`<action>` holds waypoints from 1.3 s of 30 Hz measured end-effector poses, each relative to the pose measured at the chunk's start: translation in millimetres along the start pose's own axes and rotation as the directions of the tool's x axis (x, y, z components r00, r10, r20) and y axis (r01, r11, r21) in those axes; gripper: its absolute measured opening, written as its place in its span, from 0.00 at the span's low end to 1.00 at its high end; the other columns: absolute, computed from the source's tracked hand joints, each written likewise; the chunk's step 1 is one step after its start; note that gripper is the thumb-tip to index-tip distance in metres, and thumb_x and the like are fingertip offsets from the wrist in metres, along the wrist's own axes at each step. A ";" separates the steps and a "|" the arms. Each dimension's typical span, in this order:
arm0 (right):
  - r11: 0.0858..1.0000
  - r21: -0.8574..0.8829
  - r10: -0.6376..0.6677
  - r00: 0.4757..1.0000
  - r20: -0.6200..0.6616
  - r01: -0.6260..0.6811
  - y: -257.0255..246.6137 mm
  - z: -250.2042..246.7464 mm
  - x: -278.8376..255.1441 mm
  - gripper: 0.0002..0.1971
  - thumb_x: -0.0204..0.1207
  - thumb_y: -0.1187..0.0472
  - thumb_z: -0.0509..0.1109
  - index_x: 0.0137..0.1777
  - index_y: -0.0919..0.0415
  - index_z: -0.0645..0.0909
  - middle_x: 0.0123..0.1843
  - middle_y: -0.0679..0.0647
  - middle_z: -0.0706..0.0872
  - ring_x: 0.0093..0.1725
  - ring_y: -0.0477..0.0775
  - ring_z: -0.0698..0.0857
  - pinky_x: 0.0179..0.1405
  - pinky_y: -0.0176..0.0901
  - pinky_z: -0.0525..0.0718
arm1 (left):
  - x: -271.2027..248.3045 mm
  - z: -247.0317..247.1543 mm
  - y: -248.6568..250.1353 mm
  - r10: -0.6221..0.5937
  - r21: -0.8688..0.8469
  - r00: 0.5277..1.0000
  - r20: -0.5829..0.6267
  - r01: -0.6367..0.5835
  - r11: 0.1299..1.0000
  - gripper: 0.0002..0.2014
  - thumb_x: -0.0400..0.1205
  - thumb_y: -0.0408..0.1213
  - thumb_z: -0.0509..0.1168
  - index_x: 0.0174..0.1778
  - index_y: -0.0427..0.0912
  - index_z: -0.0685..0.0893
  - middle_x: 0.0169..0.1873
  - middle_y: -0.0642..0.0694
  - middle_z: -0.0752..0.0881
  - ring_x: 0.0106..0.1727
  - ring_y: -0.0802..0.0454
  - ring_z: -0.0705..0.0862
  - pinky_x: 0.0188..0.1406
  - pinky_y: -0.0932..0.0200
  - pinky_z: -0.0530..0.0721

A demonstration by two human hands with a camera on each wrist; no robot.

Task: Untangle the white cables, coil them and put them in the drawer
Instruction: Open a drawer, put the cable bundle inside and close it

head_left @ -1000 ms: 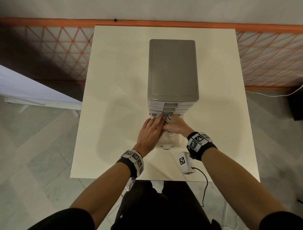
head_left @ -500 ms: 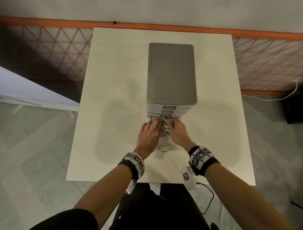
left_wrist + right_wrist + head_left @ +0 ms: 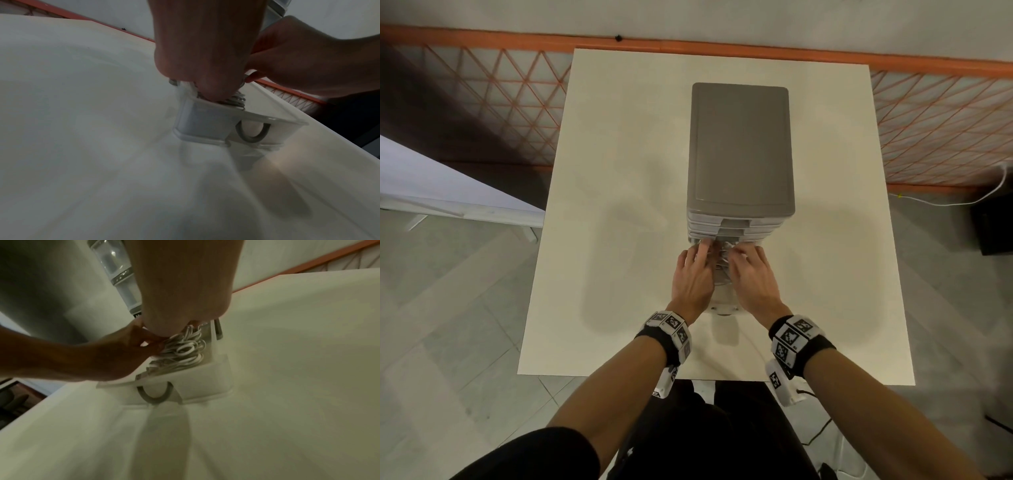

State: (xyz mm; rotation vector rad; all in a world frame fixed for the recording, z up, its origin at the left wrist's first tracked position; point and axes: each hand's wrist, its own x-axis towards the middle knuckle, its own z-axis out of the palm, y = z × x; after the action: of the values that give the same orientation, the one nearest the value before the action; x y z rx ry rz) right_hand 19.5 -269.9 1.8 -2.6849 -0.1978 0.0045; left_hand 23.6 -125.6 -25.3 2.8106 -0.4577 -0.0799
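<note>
A bundle of white cables [image 3: 720, 263] [image 3: 183, 352] lies in the pulled-out bottom drawer [image 3: 722, 306] [image 3: 205, 382] of a grey drawer unit [image 3: 739, 147]. My left hand [image 3: 695, 267] and right hand [image 3: 750, 270] lie side by side on the bundle. Their fingers stretch forward toward the unit's front and press the loops down. The right wrist view shows the left hand's [image 3: 123, 353] thumb and forefinger touching the cables at the drawer's edge. In the left wrist view a few loops [image 3: 236, 99] peek out under my left palm [image 3: 201, 65]. Most of the bundle is hidden by the hands.
The unit stands in the middle of a white table [image 3: 619, 205], with closed drawers stacked above the open one. The open drawer has a grey ring handle [image 3: 154, 395]. An orange mesh fence [image 3: 928, 130] runs behind the table, and a white cord [image 3: 962, 202] lies on the floor at right.
One second ago my left hand lay partly over the right at the drawer. The hands have since drawn apart and now rest side by side on the cables.
</note>
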 end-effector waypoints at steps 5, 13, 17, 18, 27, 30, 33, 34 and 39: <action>0.999 -0.040 -0.028 0.988 0.154 0.035 5.9 1.6 -5.9 0.22 0.79 0.67 0.69 0.74 0.68 0.75 0.72 0.63 0.80 0.69 0.67 0.79 0.70 0.60 0.80 | 2.5 -0.9 3.9 -0.028 -0.035 1.000 0.005 0.029 0.999 0.33 0.73 0.35 0.77 0.75 0.39 0.77 0.67 0.43 0.72 0.61 0.42 0.80 0.65 0.47 0.82; 0.982 -0.151 -0.091 0.986 0.138 0.112 14.1 4.3 12.0 0.23 0.69 0.69 0.78 0.65 0.66 0.83 0.60 0.61 0.86 0.61 0.67 0.83 0.63 0.57 0.85 | -4.5 -3.2 -2.1 0.012 -0.167 1.000 -0.019 -0.015 0.986 0.25 0.83 0.35 0.56 0.78 0.34 0.74 0.69 0.35 0.81 0.70 0.35 0.80 0.77 0.38 0.74; 0.986 -0.139 -0.084 0.992 0.098 0.097 11.0 2.2 15.3 0.21 0.64 0.71 0.79 0.59 0.66 0.86 0.55 0.61 0.88 0.57 0.67 0.85 0.53 0.55 0.89 | -22.6 -2.5 -11.2 0.117 -0.102 0.992 0.040 -0.113 0.988 0.29 0.86 0.45 0.55 0.81 0.33 0.69 0.80 0.32 0.72 0.82 0.37 0.70 0.82 0.38 0.66; 0.986 -0.139 -0.080 0.993 0.091 0.092 10.9 0.2 15.3 0.20 0.63 0.72 0.80 0.56 0.65 0.87 0.53 0.61 0.88 0.55 0.67 0.86 0.47 0.55 0.91 | -24.3 -1.5 -14.3 0.141 -0.067 0.988 0.063 -0.137 0.988 0.30 0.86 0.47 0.57 0.81 0.33 0.68 0.81 0.33 0.69 0.83 0.38 0.67 0.83 0.39 0.65; 0.975 -0.201 -0.085 0.994 0.063 0.096 18.2 6.3 10.6 0.14 0.68 0.71 0.74 0.55 0.68 0.86 0.53 0.62 0.88 0.55 0.66 0.86 0.51 0.56 0.89 | -11.1 -9.2 -6.6 0.051 0.189 0.982 0.179 -0.086 0.978 0.35 0.79 0.45 0.74 0.81 0.36 0.72 0.79 0.39 0.74 0.78 0.41 0.75 0.73 0.41 0.74; 0.979 -0.203 -0.014 0.994 0.110 0.036 14.3 11.9 2.8 0.21 0.78 0.59 0.64 0.69 0.69 0.79 0.64 0.62 0.84 0.66 0.67 0.79 0.63 0.58 0.84 | -10.1 -14.0 -1.6 -0.008 0.221 0.975 0.223 -0.043 0.974 0.41 0.78 0.46 0.73 0.84 0.34 0.65 0.81 0.38 0.72 0.79 0.40 0.72 0.70 0.38 0.73; 0.979 -0.204 0.025 0.993 0.119 0.000 6.3 12.1 0.1 0.25 0.78 0.54 0.66 0.72 0.69 0.76 0.67 0.64 0.81 0.64 0.66 0.79 0.60 0.56 0.83 | -5.5 -19.9 4.9 -0.044 0.250 0.963 0.265 -0.025 0.968 0.40 0.82 0.47 0.66 0.86 0.34 0.56 0.84 0.38 0.66 0.82 0.41 0.66 0.72 0.38 0.70; 0.979 -0.205 0.032 0.993 0.110 -0.009 4.3 11.8 -0.9 0.26 0.78 0.54 0.66 0.72 0.69 0.75 0.67 0.65 0.80 0.64 0.66 0.79 0.60 0.56 0.83 | -3.6 -21.3 6.6 -0.059 0.255 0.960 0.273 -0.014 0.967 0.40 0.83 0.47 0.64 0.86 0.35 0.53 0.85 0.39 0.63 0.83 0.41 0.64 0.73 0.38 0.69; 0.965 -0.234 -0.107 0.993 0.055 0.117 9.3 11.0 -12.7 0.21 0.73 0.63 0.74 0.66 0.64 0.80 0.65 0.62 0.82 0.60 0.65 0.79 0.57 0.56 0.82 | -3.7 -19.8 11.7 -0.100 0.290 0.944 0.315 0.004 0.957 0.42 0.86 0.48 0.59 0.87 0.37 0.41 0.88 0.38 0.49 0.88 0.41 0.51 0.79 0.34 0.60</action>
State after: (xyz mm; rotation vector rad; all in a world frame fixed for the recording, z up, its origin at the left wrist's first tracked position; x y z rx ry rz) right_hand 7.8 -275.2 -12.5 -2.9086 -0.3859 0.0019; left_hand 18.5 -129.6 -2.9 3.1064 -0.5017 -0.5413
